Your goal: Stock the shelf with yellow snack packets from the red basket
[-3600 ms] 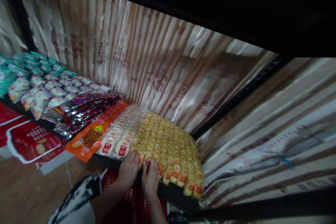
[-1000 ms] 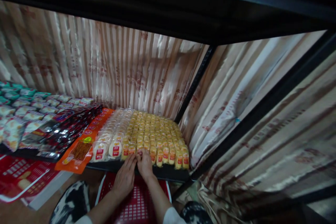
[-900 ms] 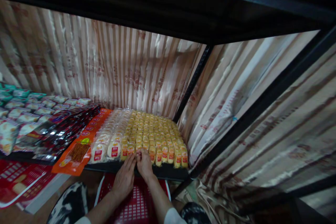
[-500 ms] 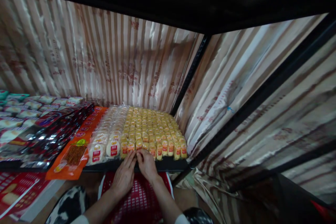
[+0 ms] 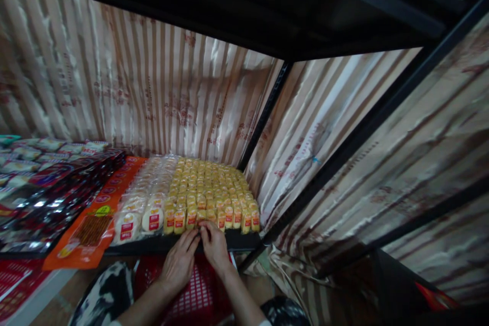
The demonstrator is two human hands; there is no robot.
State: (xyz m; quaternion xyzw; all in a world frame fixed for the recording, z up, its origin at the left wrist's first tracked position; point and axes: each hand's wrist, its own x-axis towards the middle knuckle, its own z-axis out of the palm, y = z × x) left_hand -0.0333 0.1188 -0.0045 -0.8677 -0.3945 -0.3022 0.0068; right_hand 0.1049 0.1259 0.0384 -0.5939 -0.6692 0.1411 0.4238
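My left hand (image 5: pixel 180 259) and my right hand (image 5: pixel 214 245) meet at the front edge of the dark shelf (image 5: pixel 153 244). Their fingertips are bent and pinched together, touching or nearly touching each other; what lies between them is too small or hidden. Just beyond the fingers are tight rows of small yellow wrapped snack packets (image 5: pixel 214 183), some front ones upright with orange-red labels. To their left lie rows of clear packs of round pale biscuits (image 5: pixel 153 218) with red labels.
Left along the shelf are an orange pack of sticks (image 5: pixel 91 229), shiny dark packets (image 5: pixel 64 198) and white packets (image 5: pixel 46 155). A red basket (image 5: pixel 194 290) stands below my hands. Black posts (image 5: pixel 267 112), an upper shelf (image 5: pixel 214 15) and striped curtains (image 5: pixel 183 76) enclose the space.
The view has turned slightly, so the goods sit further left in it. Both hands stay together at the shelf's front edge, with only small finger movements.
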